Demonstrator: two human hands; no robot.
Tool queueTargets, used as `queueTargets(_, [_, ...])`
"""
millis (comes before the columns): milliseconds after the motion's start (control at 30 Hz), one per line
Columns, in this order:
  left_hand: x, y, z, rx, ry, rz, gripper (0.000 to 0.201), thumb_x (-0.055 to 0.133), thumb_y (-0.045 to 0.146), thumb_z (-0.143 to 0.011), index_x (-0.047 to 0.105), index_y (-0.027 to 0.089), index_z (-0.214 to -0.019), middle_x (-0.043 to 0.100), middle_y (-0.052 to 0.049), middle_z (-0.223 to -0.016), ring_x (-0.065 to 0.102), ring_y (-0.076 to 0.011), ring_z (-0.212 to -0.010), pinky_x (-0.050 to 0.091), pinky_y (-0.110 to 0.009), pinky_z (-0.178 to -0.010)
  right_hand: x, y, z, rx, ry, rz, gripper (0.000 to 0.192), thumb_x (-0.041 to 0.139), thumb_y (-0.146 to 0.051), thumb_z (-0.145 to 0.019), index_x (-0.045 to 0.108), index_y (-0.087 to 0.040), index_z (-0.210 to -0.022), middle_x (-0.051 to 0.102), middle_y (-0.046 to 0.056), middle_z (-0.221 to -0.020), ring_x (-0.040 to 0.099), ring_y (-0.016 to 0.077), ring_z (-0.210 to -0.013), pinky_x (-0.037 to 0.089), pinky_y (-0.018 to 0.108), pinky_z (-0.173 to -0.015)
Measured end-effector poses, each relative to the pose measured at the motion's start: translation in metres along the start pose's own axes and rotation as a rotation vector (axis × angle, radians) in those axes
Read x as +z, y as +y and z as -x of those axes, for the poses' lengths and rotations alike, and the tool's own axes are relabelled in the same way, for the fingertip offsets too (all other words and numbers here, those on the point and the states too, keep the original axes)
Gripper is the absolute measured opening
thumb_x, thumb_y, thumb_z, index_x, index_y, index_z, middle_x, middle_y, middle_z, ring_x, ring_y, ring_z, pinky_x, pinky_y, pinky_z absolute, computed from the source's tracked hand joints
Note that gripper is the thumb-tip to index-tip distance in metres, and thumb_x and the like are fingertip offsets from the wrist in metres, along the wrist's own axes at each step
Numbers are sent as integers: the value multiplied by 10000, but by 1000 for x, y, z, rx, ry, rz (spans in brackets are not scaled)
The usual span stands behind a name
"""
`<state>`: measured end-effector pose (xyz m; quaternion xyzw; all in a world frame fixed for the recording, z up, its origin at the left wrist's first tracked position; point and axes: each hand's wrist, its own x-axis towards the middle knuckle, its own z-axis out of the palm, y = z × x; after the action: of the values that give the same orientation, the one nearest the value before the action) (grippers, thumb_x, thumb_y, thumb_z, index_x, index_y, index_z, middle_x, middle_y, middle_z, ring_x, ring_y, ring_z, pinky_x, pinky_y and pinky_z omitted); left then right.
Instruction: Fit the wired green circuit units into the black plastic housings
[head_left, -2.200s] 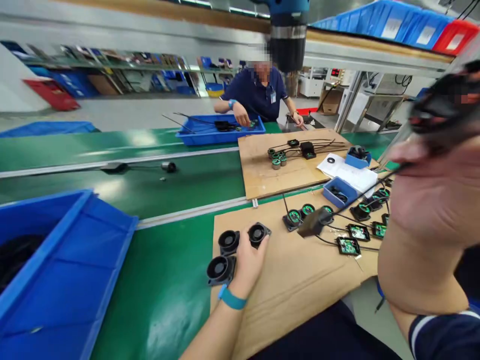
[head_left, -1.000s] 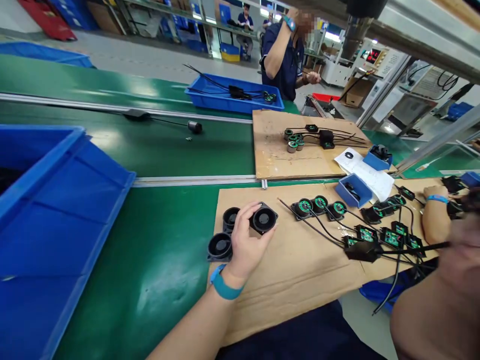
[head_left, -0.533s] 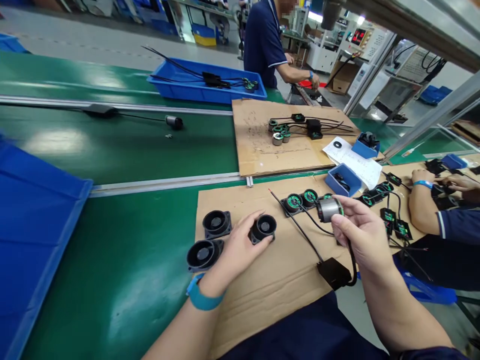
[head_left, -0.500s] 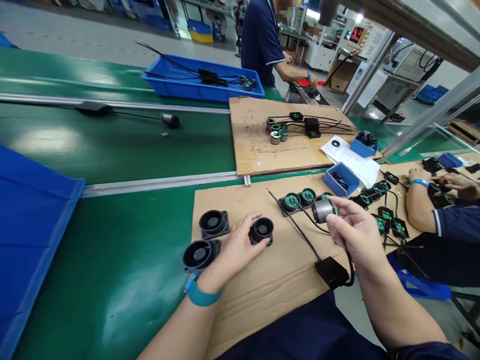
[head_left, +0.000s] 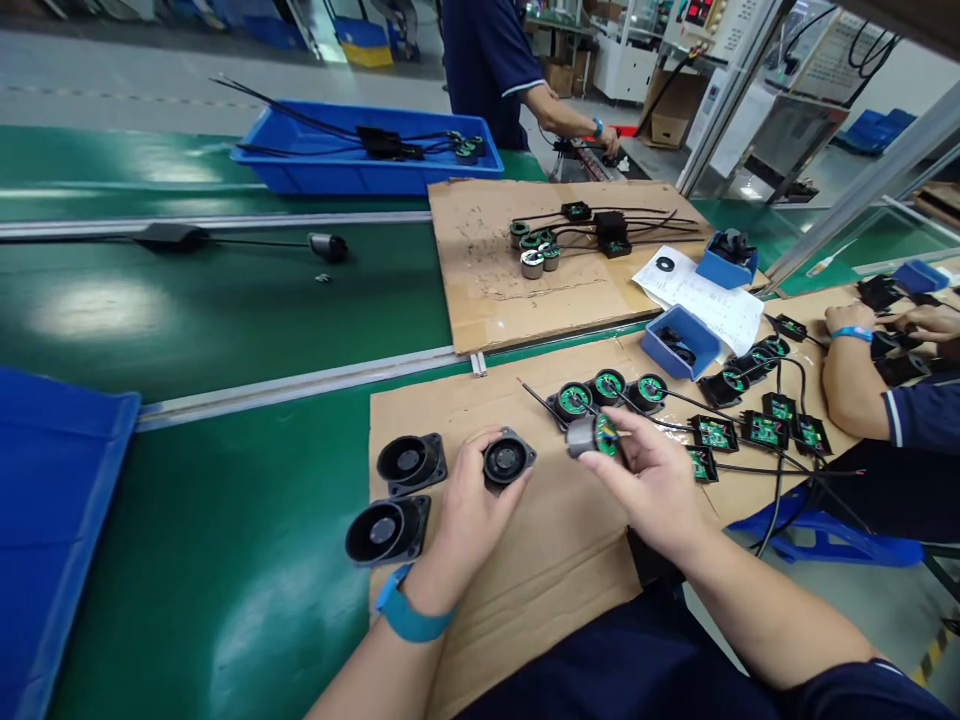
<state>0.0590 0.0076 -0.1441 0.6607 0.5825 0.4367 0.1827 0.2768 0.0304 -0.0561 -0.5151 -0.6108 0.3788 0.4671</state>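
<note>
Left hand (head_left: 469, 505) grips fan housing (head_left: 507, 461), bore up; right hand (head_left: 649, 480) pinches stator (head_left: 592, 436) just right of it, axis level.

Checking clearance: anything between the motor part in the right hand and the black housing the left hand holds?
Nothing visible. The motor part in the right hand sits just right of the black housing in the left hand; only bare cardboard shows in the gap.

A factory assembly line: green conveyor belt (head_left: 225, 320), blue parts bins (head_left: 360, 160)
</note>
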Motion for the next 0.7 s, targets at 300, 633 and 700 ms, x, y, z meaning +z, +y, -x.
queueTargets(300, [-1, 19, 5, 184, 199, -74, 396, 590, 94, -910, 558, 173, -1297, 602, -130, -1291, 590, -230, -1236, 522, -411, -1079, 55, -11, 19, -445, -138, 421, 376, 671, -340, -970, 582, -143, -1278, 701, 156, -1122, 700, 291, -1029, 624, 430, -891])
queueTargets(633, [-1, 21, 5, 190, 224, -2, 414, 557, 33, -883, 576, 138, -1283, 610, -132, -1282, 590, -196, -1235, 511, -347, -1090, 59, -27, 15, -257, -268, 640, 389, 809, -412, -859, 655, -128, -1075, 659, 119, -1071, 699, 283, -996, 618, 406, -881])
queueTargets(700, [-2, 21, 4, 192, 170, 28, 429, 544, 31, -872, 575, 137, -1286, 619, -127, -1274, 596, -192, -1227, 515, -341, -1082, 59, -30, 13, -195, -347, 707, 383, 803, -412, -864, 652, -137, -1084, 646, 122, -1111, 698, 286, -989, 620, 415, -855])
